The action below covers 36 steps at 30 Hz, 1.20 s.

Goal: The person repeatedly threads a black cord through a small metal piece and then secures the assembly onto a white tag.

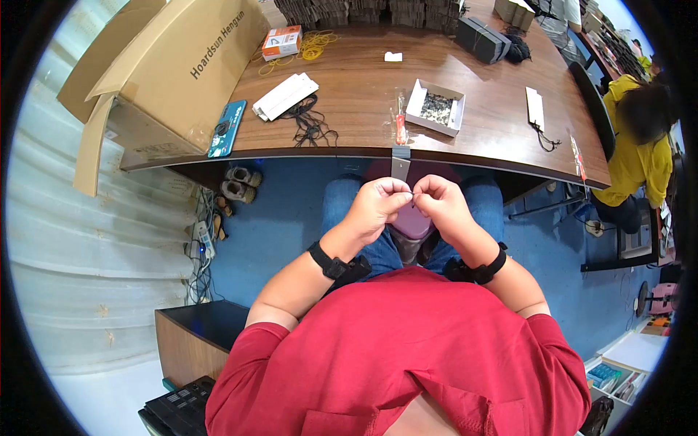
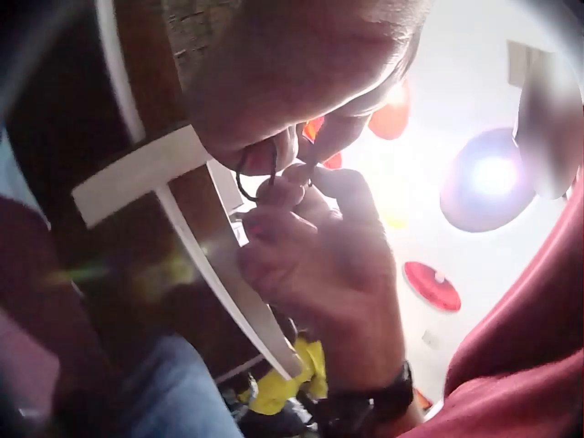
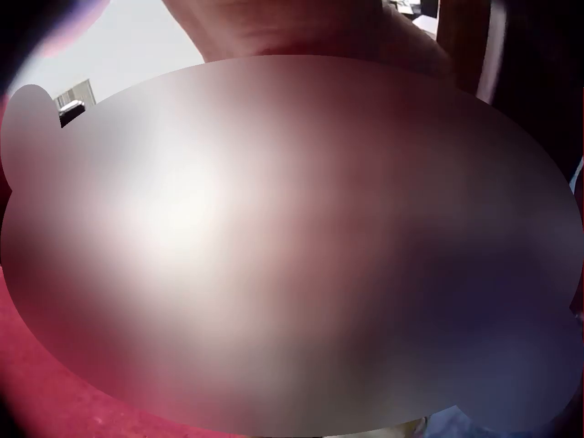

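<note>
Both hands meet over the lap, just in front of the table edge. In the head view the left hand (image 1: 373,208) and the right hand (image 1: 444,207) pinch a thin dark cord (image 1: 413,195) between thumbs and fingertips. The left wrist view shows the cord (image 2: 241,182) bent into a small loop at the fingertips, between the left hand (image 2: 306,68) and the right hand (image 2: 333,265). A grey strip (image 1: 400,166) juts over the table edge just beyond the hands. Most of the right wrist view is blurred, so the fingers cannot be made out there.
On the table (image 1: 349,94) are a white tray of small parts (image 1: 456,120), a red-handled tool (image 1: 400,129), white tags (image 1: 286,96) with black cords (image 1: 313,123), a teal box (image 1: 227,129) and a large carton (image 1: 182,80). Another person in yellow (image 1: 640,163) is at the right.
</note>
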Available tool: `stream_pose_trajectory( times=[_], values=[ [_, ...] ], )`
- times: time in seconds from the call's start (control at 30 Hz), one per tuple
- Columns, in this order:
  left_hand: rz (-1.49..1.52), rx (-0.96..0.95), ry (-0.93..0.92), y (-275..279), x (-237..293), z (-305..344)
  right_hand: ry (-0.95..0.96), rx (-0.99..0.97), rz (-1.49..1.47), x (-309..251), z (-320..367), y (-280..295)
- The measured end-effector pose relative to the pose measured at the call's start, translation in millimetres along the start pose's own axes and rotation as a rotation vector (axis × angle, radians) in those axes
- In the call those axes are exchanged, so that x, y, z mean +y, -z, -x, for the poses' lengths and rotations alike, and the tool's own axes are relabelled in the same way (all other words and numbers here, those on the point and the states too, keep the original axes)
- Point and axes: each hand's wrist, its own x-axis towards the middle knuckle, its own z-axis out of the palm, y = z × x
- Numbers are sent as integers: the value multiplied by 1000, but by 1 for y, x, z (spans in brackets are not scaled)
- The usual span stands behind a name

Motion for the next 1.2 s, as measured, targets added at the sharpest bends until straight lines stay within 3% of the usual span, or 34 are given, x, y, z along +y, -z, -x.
stream_pose_trajectory(
  times=[0.03,0.13,0.33,0.53,0.63,0.77,0.83,0.87,0.93,1.03,1.2],
  values=[
    [93,-36,42,5,-3,-3,-65,-30,-116,-2,-1,-1],
    [263,-60,125,9,-5,-6,-58,18,-105,3,-2,-4],
    [398,-45,143,11,-2,-7,515,267,526,-10,3,-14],
    [289,53,55,6,1,-5,568,267,579,-20,6,-18],
    [150,131,-17,4,-4,-6,707,294,693,-12,-1,-12],
    [-198,235,-117,-3,2,-2,628,243,760,-10,-1,-9],
    [-389,210,-297,-1,-4,-4,575,238,816,-13,2,-9],
    [-484,197,-387,0,-5,-5,529,220,755,-12,2,-9],
    [-545,187,-380,1,0,-4,441,186,633,-13,1,-7],
    [-491,183,-299,2,3,-4,-16,41,57,-6,-4,3],
    [-407,156,-224,-2,4,-3,-277,-138,-331,-8,-2,15]
  ],
)
